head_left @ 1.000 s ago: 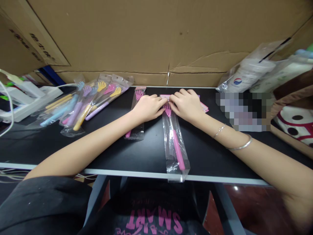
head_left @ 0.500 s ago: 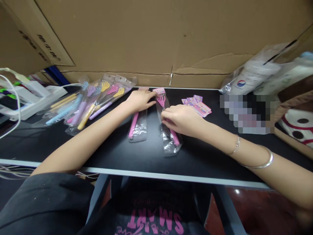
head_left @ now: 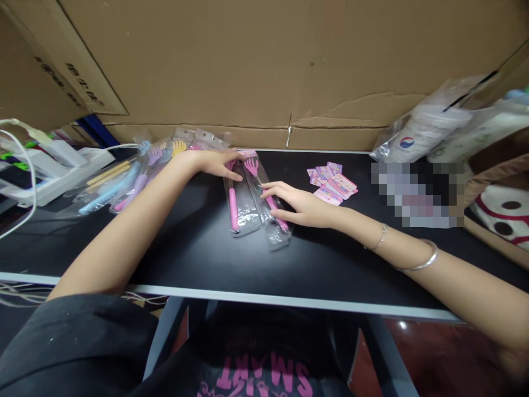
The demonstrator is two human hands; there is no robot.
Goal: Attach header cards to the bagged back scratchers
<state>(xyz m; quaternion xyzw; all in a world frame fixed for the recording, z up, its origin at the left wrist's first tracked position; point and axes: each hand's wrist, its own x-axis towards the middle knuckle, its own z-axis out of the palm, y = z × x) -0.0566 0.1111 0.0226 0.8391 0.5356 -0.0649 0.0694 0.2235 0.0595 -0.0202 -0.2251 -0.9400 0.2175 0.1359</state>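
Two pink back scratchers in clear plastic sleeves lie side by side on the black desk [head_left: 198,242]. Over the top of the left back scratcher [head_left: 233,209] rests my left hand [head_left: 215,164], its fingers spread and partly hiding the claw end. My right hand [head_left: 300,205] lies with fingers stretched out on the handle of the right back scratcher [head_left: 253,167], touching its sleeve. Neither hand is wrapped round anything. Just beyond my right hand is a loose pile of small pink and purple printed cards [head_left: 336,184].
On the left lie several bagged back scratchers [head_left: 142,179] in blue, purple and yellow, beside a white power strip [head_left: 53,176] with cables. A cardboard wall [head_left: 248,66] closes off the back. At right stand a bagged Pepsi cup [head_left: 417,138] and a patterned bag [head_left: 502,212].
The right back scratcher has moved left, up against the other one, which has shifted slightly right. My left hand has moved left; my right hand has loosened its fingers.
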